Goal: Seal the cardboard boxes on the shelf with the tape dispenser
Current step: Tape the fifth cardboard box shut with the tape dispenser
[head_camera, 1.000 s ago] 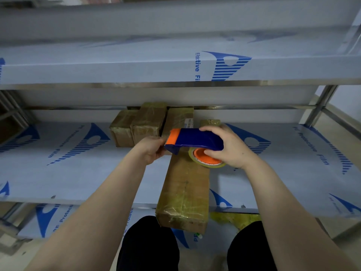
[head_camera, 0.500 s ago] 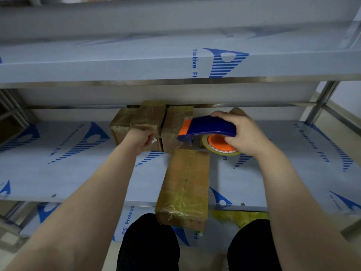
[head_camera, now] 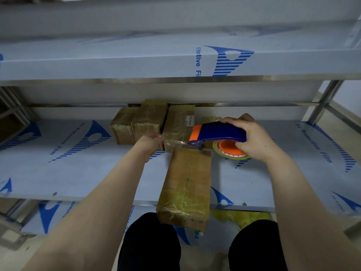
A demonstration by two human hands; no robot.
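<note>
One long box (head_camera: 185, 182) overhangs the shelf (head_camera: 78, 173) edge.

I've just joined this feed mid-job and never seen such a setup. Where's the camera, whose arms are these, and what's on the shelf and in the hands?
No machine here: a person works bare-handed, and the picture comes from a camera on their head, looking forward and down. The right hand grips a blue and orange tape dispenser. The left hand seems to pinch the end of a clear tape strip drawn from it. On the film-covered shelf a long cardboard box juts over the front edge; several taped boxes stand behind it.
</note>
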